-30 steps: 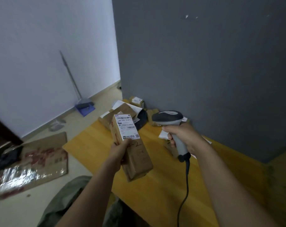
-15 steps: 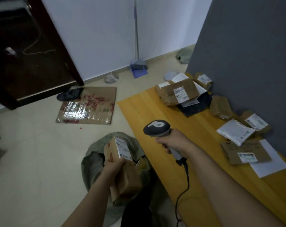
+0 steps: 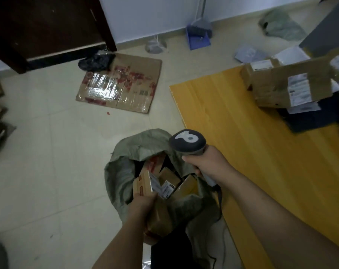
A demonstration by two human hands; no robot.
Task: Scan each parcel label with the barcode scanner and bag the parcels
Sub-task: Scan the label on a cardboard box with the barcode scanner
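Pointing away lengthwise, parcel (image 3: 160,218) (left hand (image 3: 143,202))

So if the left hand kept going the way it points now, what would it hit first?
Probably the parcels already lying in the green sack: the left hand grips a brown box over the sack's open mouth, pointing down into it. Depth is unclear, so the box may touch them already.

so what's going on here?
A person is bagging scanned parcels. The left-hand grip holds a cardboard parcel at the open mouth of a grey-green sack on the floor, with other boxes inside it. The right-hand grip holds the barcode scanner above the sack's edge. More parcels lie on the yellow table.
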